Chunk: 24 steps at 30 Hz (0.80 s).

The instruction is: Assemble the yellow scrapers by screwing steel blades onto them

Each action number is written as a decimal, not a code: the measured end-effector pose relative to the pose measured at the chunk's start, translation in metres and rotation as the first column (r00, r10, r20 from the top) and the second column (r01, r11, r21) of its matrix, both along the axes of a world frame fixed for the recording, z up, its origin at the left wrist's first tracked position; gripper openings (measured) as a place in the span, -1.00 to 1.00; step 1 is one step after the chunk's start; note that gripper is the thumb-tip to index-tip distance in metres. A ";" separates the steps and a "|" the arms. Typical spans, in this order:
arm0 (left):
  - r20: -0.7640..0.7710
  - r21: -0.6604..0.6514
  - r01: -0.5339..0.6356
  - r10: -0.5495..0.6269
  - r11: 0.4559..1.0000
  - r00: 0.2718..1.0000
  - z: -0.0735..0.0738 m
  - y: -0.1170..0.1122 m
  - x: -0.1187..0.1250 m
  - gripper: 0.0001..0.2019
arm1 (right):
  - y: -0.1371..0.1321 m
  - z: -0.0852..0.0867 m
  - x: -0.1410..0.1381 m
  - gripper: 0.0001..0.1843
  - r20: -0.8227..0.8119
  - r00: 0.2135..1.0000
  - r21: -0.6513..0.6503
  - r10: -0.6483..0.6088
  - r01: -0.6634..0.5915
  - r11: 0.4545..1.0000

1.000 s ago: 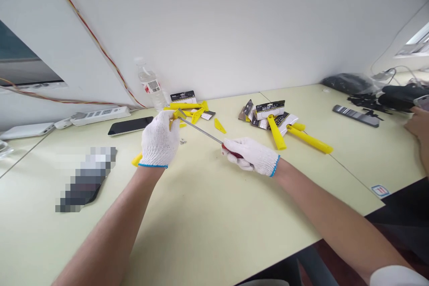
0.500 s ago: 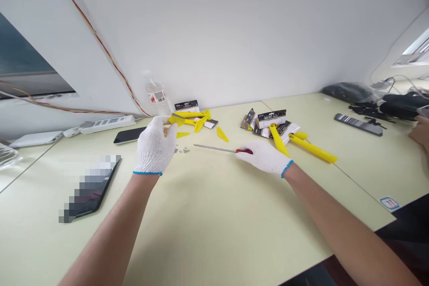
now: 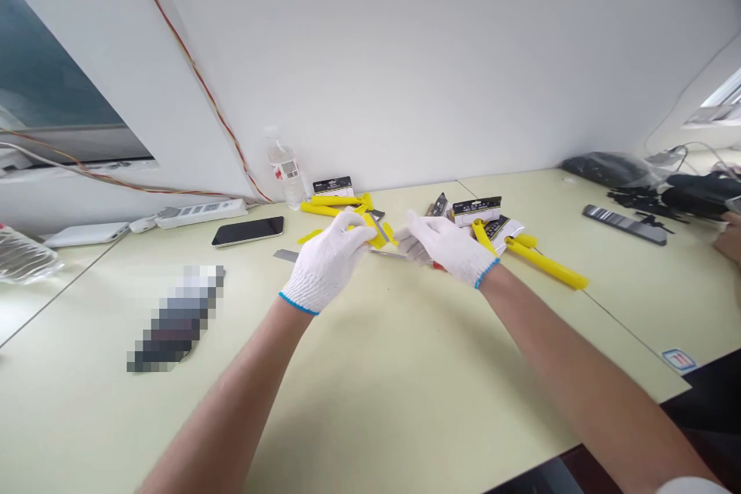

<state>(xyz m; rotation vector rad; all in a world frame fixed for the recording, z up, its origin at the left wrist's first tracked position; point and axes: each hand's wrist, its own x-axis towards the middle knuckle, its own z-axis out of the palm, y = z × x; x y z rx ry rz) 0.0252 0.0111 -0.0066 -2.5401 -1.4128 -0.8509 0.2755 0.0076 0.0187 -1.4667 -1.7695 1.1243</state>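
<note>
One yellow piece [image 3: 376,238], likely light and stiff, is best pinched by an edge, as the left hand [image 3: 331,256] does; the half-open right hand [image 3: 448,247] looks empty.

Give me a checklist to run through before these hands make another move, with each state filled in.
1. Left hand has the yellow piece: ok, pinched between thumb and fingers.
2. Right hand free of the red handle: cannot tell, the hand partly hides it.
3. Both hands gloved: ok.
4. Grey metal strip well away from the left hand: not ok, it lies bare right beside it.
5. Black phone apart from both hands: ok.
6. Bottle standing upright: ok, by the wall.
</note>
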 end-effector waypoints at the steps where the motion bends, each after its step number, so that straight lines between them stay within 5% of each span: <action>1: -0.027 -0.008 0.010 -0.010 1.000 1.000 0.000 -0.001 0.001 -0.83 | 0.003 0.006 -0.009 -0.40 -0.018 0.999 -0.037 0.042 -0.042 0.998; 5: 0.103 0.000 -0.010 0.010 1.000 0.995 -0.002 0.002 -0.004 -0.81 | 0.018 0.019 -0.026 -0.50 0.028 0.991 -0.081 0.130 -0.128 0.988; 12: 0.374 -0.106 -0.147 0.176 0.984 0.911 -0.003 0.009 -0.007 -0.39 | 0.032 0.002 -0.029 -0.62 0.005 0.995 -0.039 0.103 -0.103 0.994; 24: 0.208 -0.096 -0.160 0.177 0.983 0.962 0.003 0.008 -0.014 -0.53 | 0.031 0.007 -0.026 -0.62 -0.031 0.974 -0.082 0.225 -0.227 0.970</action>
